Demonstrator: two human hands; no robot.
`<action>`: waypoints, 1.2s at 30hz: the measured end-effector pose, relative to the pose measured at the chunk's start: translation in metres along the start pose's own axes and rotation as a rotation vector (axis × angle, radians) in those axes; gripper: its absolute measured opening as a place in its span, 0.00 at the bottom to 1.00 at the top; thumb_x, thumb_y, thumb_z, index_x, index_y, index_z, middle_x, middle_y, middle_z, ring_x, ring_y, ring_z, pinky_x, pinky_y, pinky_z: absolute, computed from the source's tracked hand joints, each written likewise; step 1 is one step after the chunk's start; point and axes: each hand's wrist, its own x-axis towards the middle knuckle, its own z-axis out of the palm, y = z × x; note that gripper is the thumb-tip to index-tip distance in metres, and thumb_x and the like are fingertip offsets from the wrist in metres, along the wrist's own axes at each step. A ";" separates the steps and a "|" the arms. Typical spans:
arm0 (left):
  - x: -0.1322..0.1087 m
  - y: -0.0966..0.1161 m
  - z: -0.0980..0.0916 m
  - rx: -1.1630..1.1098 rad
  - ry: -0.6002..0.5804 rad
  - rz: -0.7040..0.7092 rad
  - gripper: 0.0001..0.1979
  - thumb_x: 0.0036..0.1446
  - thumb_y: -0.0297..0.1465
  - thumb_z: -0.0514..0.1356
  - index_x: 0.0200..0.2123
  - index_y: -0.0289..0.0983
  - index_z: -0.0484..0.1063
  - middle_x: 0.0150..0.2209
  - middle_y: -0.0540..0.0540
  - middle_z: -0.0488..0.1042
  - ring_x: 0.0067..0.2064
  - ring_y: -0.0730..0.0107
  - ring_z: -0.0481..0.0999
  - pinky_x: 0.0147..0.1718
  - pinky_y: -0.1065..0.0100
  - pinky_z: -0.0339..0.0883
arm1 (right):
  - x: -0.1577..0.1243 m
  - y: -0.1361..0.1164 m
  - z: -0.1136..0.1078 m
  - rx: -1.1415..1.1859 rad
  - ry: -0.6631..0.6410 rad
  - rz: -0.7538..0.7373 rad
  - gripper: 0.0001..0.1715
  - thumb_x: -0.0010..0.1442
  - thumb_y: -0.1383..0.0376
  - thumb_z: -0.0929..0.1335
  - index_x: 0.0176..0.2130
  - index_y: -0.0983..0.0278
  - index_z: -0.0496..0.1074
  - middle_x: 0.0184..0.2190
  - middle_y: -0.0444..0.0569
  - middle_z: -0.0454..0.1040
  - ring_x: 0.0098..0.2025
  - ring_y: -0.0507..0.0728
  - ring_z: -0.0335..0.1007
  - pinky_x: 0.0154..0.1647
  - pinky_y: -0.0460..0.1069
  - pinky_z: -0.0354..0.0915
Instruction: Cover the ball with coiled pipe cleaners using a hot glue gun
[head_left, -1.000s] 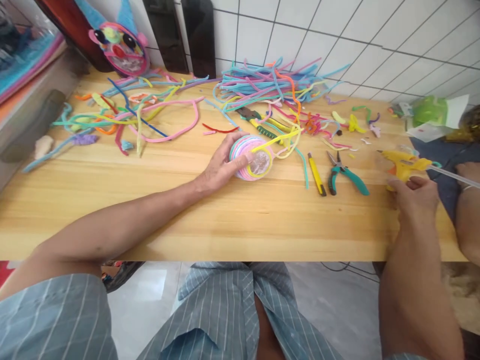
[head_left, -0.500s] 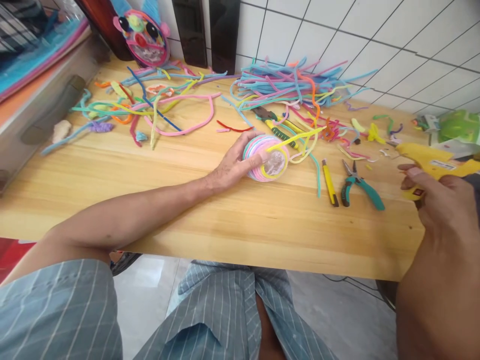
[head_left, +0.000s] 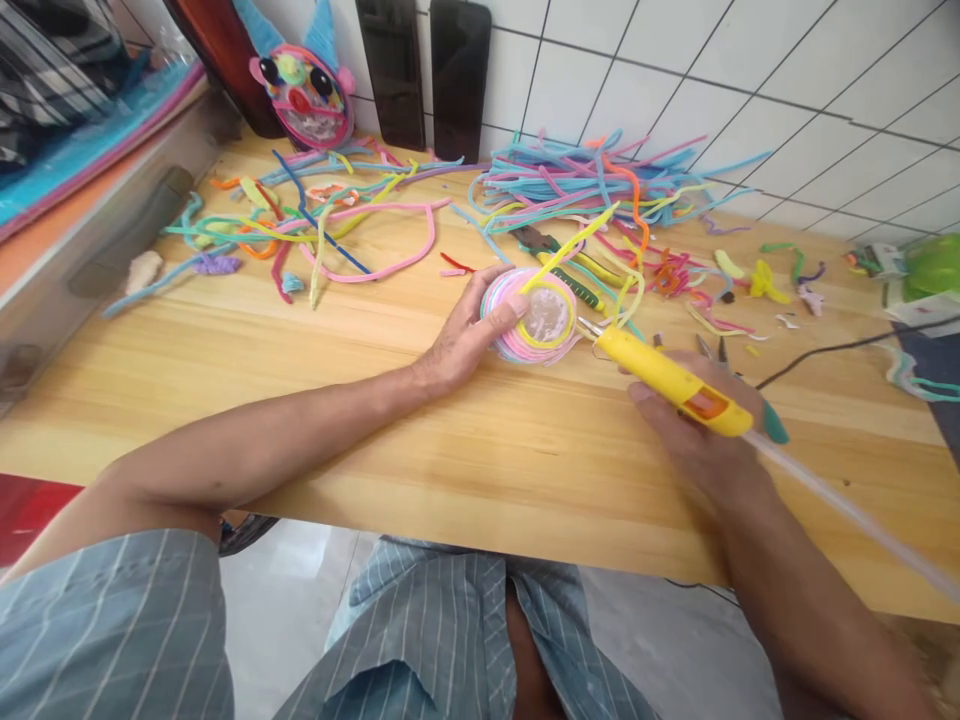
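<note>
Now that the glue gun [head_left: 667, 375] has swung in from the right side of the table [head_left: 450, 450], its nozzle [head_left: 590, 327] sits just beside the right edge of the coil [head_left: 517, 345]; can't tell if they touch. Half a second ago the two were well apart, so I'd judge gun and coil are now lined up for work at the yellow ring.

Coil is near mid-table, its clear centre [head_left: 547, 316] facing up toward the camera, yellow strand [head_left: 574, 248] sticking up and right from it. Left hand [head_left: 472, 330] hasn't shifted its grip: wrapped round the coil's left side, thumb on the front, fingers mostly hidden behind. Right hand [head_left: 694, 420] is closed round the gun's grip; trigger not visible, can't tell if squeezed. Glue stick [head_left: 840, 495] trails out the back.

Green pliers [head_left: 577, 285] lie behind the coil; teal pliers [head_left: 775, 422] now mostly covered by the right hand. Farther back: bundle of pipe cleaners [head_left: 570, 180], two phones [head_left: 459, 75] against the wall, decorated face [head_left: 306, 95] left of them.
</note>
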 end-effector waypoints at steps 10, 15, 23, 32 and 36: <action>-0.009 0.008 0.002 0.101 0.046 0.008 0.33 0.71 0.61 0.59 0.67 0.47 0.65 0.68 0.41 0.75 0.70 0.51 0.77 0.70 0.51 0.74 | -0.012 0.027 -0.001 -0.306 -0.270 -0.143 0.10 0.66 0.60 0.75 0.47 0.54 0.84 0.35 0.51 0.88 0.36 0.64 0.86 0.35 0.54 0.74; -0.012 0.008 0.001 0.149 0.018 0.016 0.33 0.73 0.61 0.57 0.68 0.48 0.62 0.73 0.40 0.71 0.72 0.51 0.75 0.72 0.51 0.73 | -0.014 0.019 0.009 -0.250 -0.241 -0.213 0.11 0.74 0.59 0.70 0.48 0.55 0.85 0.32 0.50 0.85 0.37 0.62 0.85 0.39 0.54 0.73; -0.016 0.004 0.000 0.250 -0.005 0.046 0.31 0.77 0.60 0.52 0.71 0.50 0.55 0.74 0.41 0.69 0.73 0.54 0.74 0.70 0.55 0.74 | -0.012 -0.001 0.018 -0.315 0.001 -0.463 0.16 0.82 0.61 0.63 0.55 0.60 0.80 0.31 0.47 0.81 0.33 0.60 0.76 0.37 0.55 0.67; -0.016 0.006 0.001 0.093 0.049 0.056 0.33 0.72 0.59 0.62 0.68 0.47 0.63 0.72 0.42 0.72 0.72 0.52 0.75 0.74 0.52 0.71 | -0.018 0.000 0.025 -0.368 0.028 -0.459 0.13 0.78 0.67 0.65 0.51 0.63 0.80 0.31 0.48 0.82 0.32 0.58 0.77 0.39 0.53 0.68; -0.016 0.004 0.002 0.085 0.062 0.070 0.32 0.73 0.59 0.63 0.68 0.47 0.64 0.71 0.42 0.73 0.71 0.53 0.76 0.74 0.52 0.72 | -0.017 -0.003 0.024 -0.423 0.012 -0.475 0.11 0.76 0.69 0.65 0.50 0.63 0.79 0.30 0.47 0.82 0.32 0.58 0.77 0.38 0.52 0.67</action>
